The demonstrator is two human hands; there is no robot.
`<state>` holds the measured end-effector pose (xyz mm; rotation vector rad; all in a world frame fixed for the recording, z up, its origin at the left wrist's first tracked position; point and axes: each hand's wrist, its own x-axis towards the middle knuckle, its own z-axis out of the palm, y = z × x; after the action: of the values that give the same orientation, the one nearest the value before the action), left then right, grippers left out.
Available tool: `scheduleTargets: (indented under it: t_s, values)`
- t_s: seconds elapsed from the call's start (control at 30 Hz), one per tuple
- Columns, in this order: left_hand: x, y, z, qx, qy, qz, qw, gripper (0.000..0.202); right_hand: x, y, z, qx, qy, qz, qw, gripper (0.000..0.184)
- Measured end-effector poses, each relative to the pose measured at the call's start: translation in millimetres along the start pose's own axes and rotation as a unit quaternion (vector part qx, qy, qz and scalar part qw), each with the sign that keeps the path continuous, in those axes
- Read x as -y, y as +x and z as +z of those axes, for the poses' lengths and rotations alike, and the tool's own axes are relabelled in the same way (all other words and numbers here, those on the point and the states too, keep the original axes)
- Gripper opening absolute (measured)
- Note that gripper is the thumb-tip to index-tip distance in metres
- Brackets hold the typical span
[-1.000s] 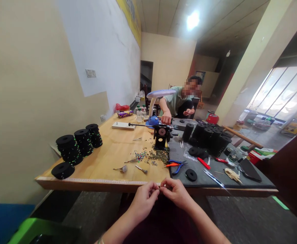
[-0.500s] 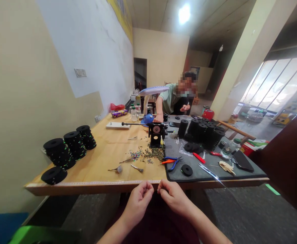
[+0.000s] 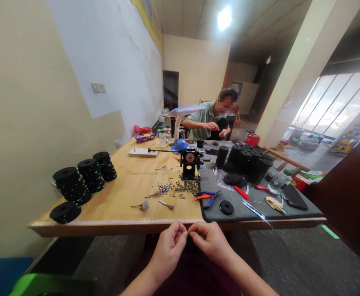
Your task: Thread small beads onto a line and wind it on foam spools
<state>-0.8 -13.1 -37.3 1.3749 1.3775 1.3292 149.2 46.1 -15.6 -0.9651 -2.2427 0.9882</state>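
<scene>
My left hand (image 3: 173,242) and my right hand (image 3: 209,238) meet fingertip to fingertip just below the table's front edge. Both are closed in a pinch, and whatever lies between the fingers is too small to name. Beyond them on the wood lie several thin bundles with frayed ends, one of them a grey tuft (image 3: 143,205). Farther in are a scatter of coloured beads (image 3: 164,188) and a heap of small dark-and-gold pieces (image 3: 188,186). Blue-and-orange pliers (image 3: 210,197) and a flat black spool (image 3: 226,206) rest on the grey mat (image 3: 211,214).
Black spools (image 3: 67,181) are stacked at left, with more black spools (image 3: 244,158) on the mat. A hand-cranked winder (image 3: 188,162) and a blue lamp (image 3: 180,144) stand mid-table. Scissors (image 3: 252,208) lie at right. A co-worker (image 3: 206,123) sits across.
My hands have come together until their fingertips touch. The co-worker's arm has drawn back from the table by the lamp, and that hand is now over the other one.
</scene>
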Motion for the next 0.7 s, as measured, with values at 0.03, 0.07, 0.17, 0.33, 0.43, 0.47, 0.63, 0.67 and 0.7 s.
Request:
scheduleTargets:
  t_s: [0.03,0.07,0.17,0.33,0.43,0.47,0.63,0.67,0.7]
  values:
    - [0,0,0.3,-0.001,0.005,0.004,1.0,0.021,-1,0,0,0.001,-0.003,0.0,1.0,0.02]
    - [0,0,0.5,-0.002,0.007,0.007,1.0,0.021,-2,-1,0,0.0,-0.005,-0.003,1.0,0.02]
    - [0,0,-0.6,-0.008,0.002,0.005,1.0,0.022,-4,-2,-2,-0.01,-0.006,-0.011,1.0,0.016]
    - [0,1,-5.7,-0.021,-0.025,-0.011,0.999,0.024,-5,-4,-7,-0.019,-0.012,-0.02,1.0,0.009]
    - [2,1,-7.4,-0.022,-0.045,-0.012,0.999,0.025,-6,-5,-9,-0.016,-0.019,-0.029,0.999,0.008]
    - [2,1,-7.6,-0.023,-0.051,-0.013,0.998,0.026,-6,-5,-10,-0.015,-0.026,-0.031,0.999,0.008]
    - [0,-1,-6.9,-0.026,-0.067,-0.017,0.997,0.029,-4,-5,-13,-0.011,-0.058,-0.04,0.997,0.013]
    - [-2,-1,-6.6,-0.027,-0.068,-0.017,0.997,0.029,-3,-5,-13,-0.007,-0.059,-0.042,0.997,0.014]
    - [-3,-2,-6.4,-0.027,-0.069,-0.017,0.997,0.03,-2,-5,-13,-0.004,-0.06,-0.044,0.997,0.015]
